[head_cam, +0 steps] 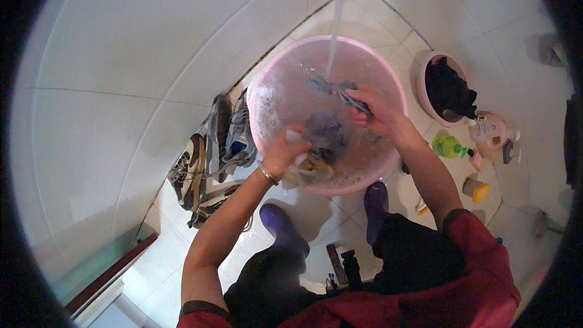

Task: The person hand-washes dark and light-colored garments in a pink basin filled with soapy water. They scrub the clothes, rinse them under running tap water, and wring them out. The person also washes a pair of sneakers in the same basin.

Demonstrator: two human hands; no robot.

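Note:
A large pink basin (400, 83) of sudsy water stands on the tiled floor. My right hand (375, 111) is over its right half, gripping a twisted grey wet cloth (337, 89) whose far end lies under a falling stream of water (336, 23). At the near left of the basin is my left hand (287, 148), slightly blurred and wearing a bracelet. White shows between its thumb and fingers, a small white object (294, 135) that could be soap. Dark cloth (325, 136) lies in the water between my hands. Beside my left hand is a yellowish item (316, 167), too blurred to name.
Several shoes (191, 171) stand along the left wall. To the right are a smaller pink tub (426, 105) of black clothing (448, 86), a green pump bottle (446, 146), a pale jug (487, 130) and a yellow-lidded container (476, 189). My purple boots (278, 221) flank the near floor.

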